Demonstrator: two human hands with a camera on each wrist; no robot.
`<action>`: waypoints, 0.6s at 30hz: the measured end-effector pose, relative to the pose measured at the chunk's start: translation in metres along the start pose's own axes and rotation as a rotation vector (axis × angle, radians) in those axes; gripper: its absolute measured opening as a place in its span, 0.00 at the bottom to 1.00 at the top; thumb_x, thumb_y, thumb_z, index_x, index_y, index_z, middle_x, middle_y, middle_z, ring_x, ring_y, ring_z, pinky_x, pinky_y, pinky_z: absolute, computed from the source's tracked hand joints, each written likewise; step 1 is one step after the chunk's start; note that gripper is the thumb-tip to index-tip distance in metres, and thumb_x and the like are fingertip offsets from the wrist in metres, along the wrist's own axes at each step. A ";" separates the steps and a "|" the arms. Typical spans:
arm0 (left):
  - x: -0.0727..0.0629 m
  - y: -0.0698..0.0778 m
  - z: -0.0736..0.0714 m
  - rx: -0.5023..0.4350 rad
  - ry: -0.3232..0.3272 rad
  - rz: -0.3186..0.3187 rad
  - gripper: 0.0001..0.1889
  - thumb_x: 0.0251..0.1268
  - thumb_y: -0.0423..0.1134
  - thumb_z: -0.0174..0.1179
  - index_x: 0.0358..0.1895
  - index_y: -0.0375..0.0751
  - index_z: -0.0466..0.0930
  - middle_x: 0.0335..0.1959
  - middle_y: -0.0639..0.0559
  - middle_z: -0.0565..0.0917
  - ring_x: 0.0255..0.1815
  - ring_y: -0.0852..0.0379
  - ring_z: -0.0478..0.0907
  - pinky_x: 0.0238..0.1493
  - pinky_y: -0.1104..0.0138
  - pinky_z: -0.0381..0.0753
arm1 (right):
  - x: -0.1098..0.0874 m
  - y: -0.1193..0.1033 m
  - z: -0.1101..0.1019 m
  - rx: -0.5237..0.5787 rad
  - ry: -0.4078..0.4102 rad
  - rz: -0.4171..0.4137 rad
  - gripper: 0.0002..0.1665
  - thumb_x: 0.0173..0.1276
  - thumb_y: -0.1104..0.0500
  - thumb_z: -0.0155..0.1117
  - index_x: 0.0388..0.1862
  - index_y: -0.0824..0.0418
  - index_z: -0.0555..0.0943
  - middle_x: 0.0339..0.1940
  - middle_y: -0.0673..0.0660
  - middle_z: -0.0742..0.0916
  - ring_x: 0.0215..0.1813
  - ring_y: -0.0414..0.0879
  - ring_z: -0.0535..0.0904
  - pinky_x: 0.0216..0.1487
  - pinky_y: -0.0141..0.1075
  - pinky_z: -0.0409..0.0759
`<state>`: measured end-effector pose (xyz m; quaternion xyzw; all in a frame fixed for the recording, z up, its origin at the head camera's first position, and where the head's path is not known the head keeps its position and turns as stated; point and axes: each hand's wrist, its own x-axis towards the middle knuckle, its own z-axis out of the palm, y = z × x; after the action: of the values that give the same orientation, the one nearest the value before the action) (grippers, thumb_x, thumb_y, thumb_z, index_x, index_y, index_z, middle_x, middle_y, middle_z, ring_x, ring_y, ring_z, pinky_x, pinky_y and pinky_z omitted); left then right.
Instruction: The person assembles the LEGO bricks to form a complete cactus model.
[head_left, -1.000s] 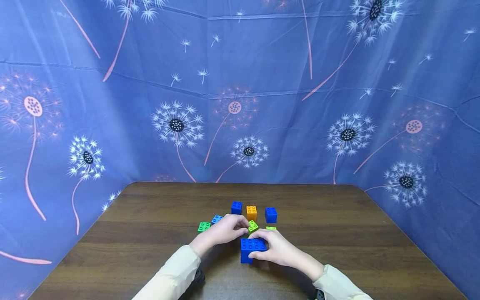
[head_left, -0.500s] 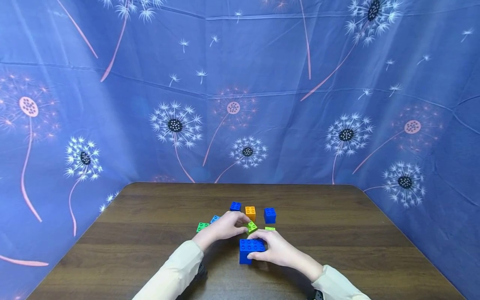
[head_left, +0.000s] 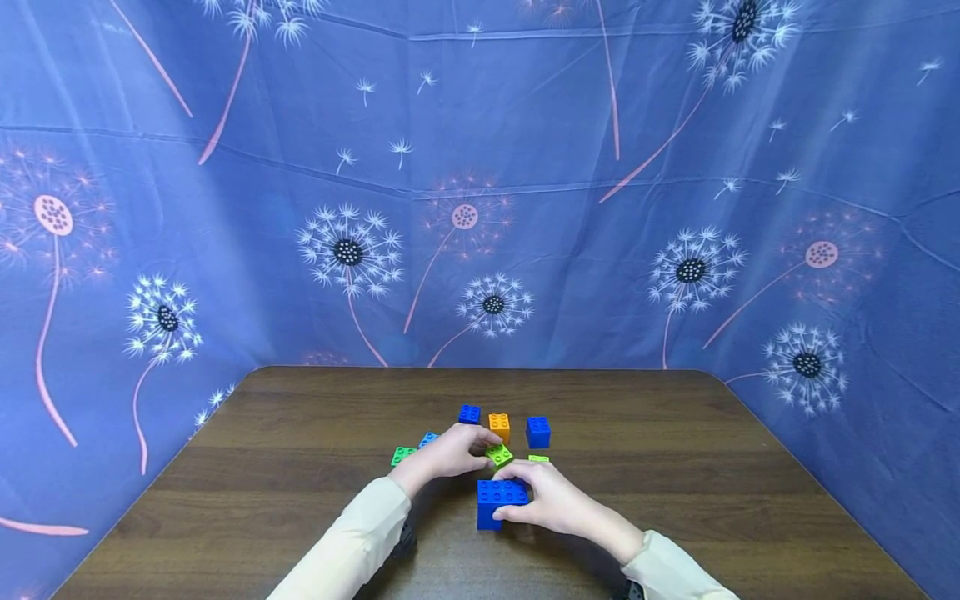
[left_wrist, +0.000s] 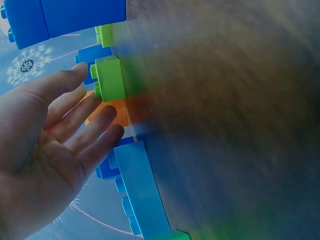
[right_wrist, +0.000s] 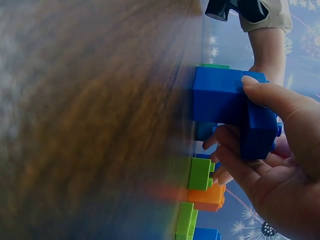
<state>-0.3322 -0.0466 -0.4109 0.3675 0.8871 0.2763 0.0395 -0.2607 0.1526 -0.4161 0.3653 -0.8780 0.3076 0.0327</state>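
My left hand point(head_left: 453, 450) has its thumb and forefinger about the near-left corner of a lime green toy building brick point(head_left: 500, 455), which stands on the table. In the left wrist view, the fingertips are close to this lime brick point(left_wrist: 111, 79) and the other fingers spread loosely. My right hand point(head_left: 551, 497) grips a joined pair of blue building bricks point(head_left: 501, 493), thumb on the near side and fingers behind. From the right wrist view, these blue bricks point(right_wrist: 220, 95) form an L, an eight-stud brick overhanging the one beneath it.
Behind the hands stand a dark blue brick point(head_left: 470, 414), an orange brick point(head_left: 498, 427) and another blue brick point(head_left: 537, 432). A flat lime brick point(head_left: 538, 458) lies beyond the right hand. Light blue point(head_left: 428, 440) and green point(head_left: 402, 455) bricks sit left, partly behind the left hand.
The lime green brick has turned and shifted slightly left at the left hand's fingertips. My right hand keeps its grip on the blue bricks, nearly still. The head view drifts a little.
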 end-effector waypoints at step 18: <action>0.002 0.001 0.003 0.168 0.005 0.038 0.17 0.58 0.38 0.64 0.51 0.38 0.81 0.52 0.47 0.81 0.54 0.52 0.77 0.57 0.62 0.75 | -0.001 -0.002 0.000 0.000 0.006 -0.025 0.21 0.58 0.46 0.69 0.44 0.57 0.80 0.39 0.48 0.85 0.41 0.34 0.76 0.43 0.30 0.77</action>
<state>-0.3323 -0.0433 -0.4128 0.3856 0.9002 0.2023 0.0011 -0.2588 0.1523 -0.4151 0.3754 -0.8732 0.3083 0.0391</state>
